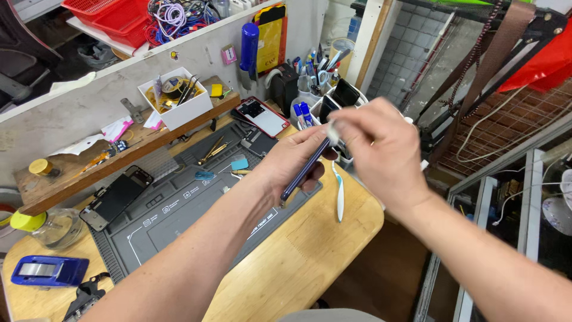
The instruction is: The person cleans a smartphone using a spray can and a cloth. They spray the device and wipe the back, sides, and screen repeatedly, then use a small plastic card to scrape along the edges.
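From the head view, a light wooden table [310, 256] is covered in part by a dark grey rubber work mat [179, 209], with a wooden shelf [89, 161] behind it. A white square box [179, 107] is filled with small tools, and a white cup [310, 95] is packed with pens and scissors. Above the mat, a thin dark blue phone [305, 170] is gripped on its edge by the left hand [292, 158], while a small white wad [332, 132] is pinched at its top end by the right hand [381, 149].

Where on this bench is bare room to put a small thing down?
The grey work mat is bare in its near middle, below the blue pick. Bare wood lies right of the mat, near the toothbrush. The wooden shelf and the pen holders are crowded.
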